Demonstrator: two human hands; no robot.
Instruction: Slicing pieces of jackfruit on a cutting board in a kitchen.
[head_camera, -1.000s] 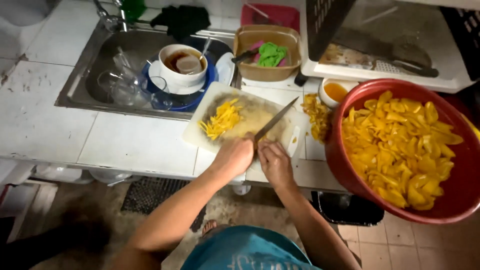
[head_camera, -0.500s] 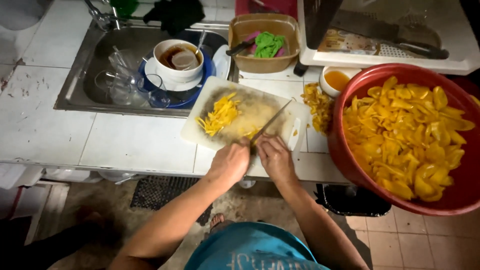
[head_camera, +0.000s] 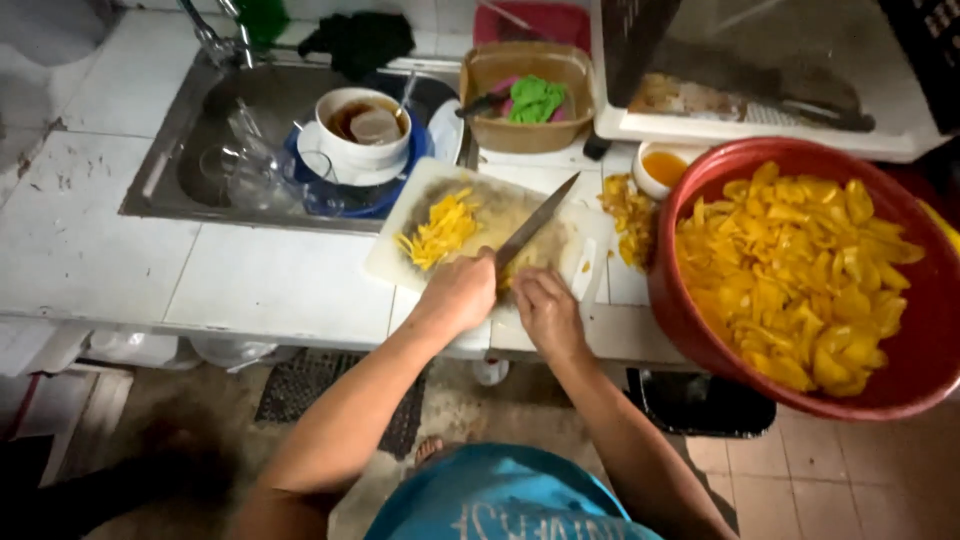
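Because the left hand (head_camera: 462, 292) is clamped on the knife (head_camera: 535, 228) while the right hand (head_camera: 545, 310) pins a yellow piece (head_camera: 512, 283) just beside the blade, near the cutting board's (head_camera: 420, 205) front, I'd judge a slip could nick those fingers. The board overhangs the tabletop (head_camera: 280, 285) edge slightly, the red basin (head_camera: 700, 330) crowds the right, and only the left offers room.

red bowl (head_camera: 690, 330) crowds right, sink (head_camera: 190, 190) left
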